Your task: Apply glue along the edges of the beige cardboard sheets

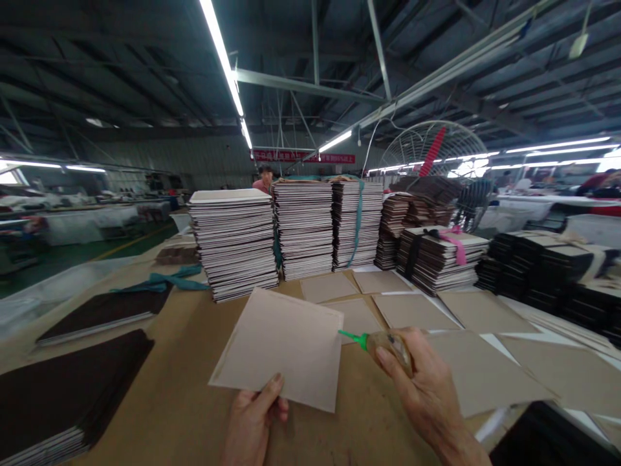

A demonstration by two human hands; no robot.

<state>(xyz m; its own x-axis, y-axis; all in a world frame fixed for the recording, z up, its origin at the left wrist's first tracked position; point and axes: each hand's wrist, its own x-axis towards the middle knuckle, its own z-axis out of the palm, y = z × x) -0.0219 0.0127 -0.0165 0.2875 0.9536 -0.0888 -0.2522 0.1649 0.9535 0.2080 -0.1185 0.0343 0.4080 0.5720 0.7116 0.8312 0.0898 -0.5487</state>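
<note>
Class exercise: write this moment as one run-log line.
left hand: holds card sheet | right hand: grips glue bottle, green nozzle at sheet edge | behind: board stacks

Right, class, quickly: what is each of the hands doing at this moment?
Left hand: closed on the lower edge of the cardboard sheet.
Right hand: closed around the glue bottle, green nozzle at the sheet's edge.

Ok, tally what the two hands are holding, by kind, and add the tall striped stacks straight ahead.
Board sheets, in the left hand: 1
Glue bottles with a green nozzle, in the right hand: 1
Tall striped stacks: 3
Total: 5
</note>
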